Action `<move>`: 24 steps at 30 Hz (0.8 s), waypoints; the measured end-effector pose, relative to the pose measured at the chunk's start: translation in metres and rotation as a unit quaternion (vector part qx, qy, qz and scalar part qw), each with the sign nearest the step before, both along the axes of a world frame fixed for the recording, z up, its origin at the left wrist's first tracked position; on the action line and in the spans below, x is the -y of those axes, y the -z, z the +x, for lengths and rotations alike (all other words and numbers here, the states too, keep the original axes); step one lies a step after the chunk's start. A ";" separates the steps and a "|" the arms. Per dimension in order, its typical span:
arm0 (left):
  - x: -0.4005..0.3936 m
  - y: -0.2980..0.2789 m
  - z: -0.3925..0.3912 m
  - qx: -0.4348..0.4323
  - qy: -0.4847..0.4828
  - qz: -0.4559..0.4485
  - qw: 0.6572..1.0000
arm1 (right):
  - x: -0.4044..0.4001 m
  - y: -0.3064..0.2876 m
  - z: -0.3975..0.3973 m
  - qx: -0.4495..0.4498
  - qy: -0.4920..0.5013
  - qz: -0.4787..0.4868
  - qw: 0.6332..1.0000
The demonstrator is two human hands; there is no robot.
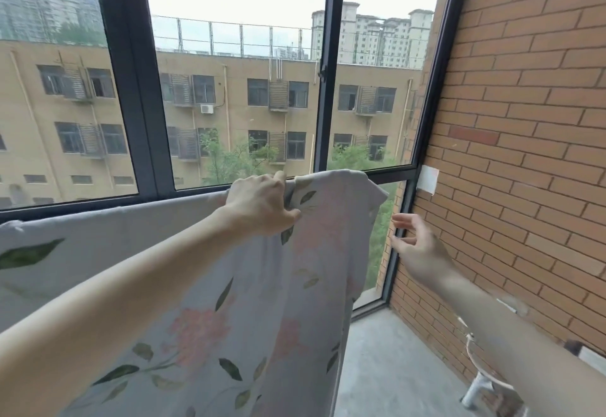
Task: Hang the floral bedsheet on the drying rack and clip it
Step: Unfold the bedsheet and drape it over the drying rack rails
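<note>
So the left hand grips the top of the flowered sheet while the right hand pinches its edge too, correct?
Not quite. In the head view the left hand does grip the top of the floral bedsheet, but the right hand holds nothing: it hovers open beside the sheet's edge, apart from it.

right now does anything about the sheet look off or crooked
Yes: the floral bedsheet is bunched near its right end, where the left hand grips it, with a corner poking up. The right hand is open, off it. No clip visible.
</note>
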State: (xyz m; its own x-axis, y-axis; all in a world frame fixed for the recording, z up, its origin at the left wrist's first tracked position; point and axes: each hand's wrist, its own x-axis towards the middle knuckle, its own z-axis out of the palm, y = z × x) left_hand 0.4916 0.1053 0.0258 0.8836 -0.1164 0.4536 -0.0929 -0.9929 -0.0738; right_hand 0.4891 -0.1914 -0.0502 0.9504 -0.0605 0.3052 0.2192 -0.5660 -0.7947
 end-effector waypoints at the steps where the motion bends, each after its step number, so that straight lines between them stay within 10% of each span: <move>1: 0.005 0.000 0.005 0.002 -0.001 0.004 1.000 | 0.003 0.001 0.011 0.002 -0.004 0.004 1.000; 24: 0.082 0.015 0.063 0.158 -0.241 -0.090 0.953 | 0.029 -0.032 0.246 0.125 -0.432 0.003 0.893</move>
State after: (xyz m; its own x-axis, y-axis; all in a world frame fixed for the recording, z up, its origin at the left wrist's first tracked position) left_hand 0.5547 0.0229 0.0109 0.6304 0.3735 0.6805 0.3767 -0.9137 0.1526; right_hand 0.7353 -0.2208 -0.0186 0.5451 0.6601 0.5168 0.7437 -0.0962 -0.6615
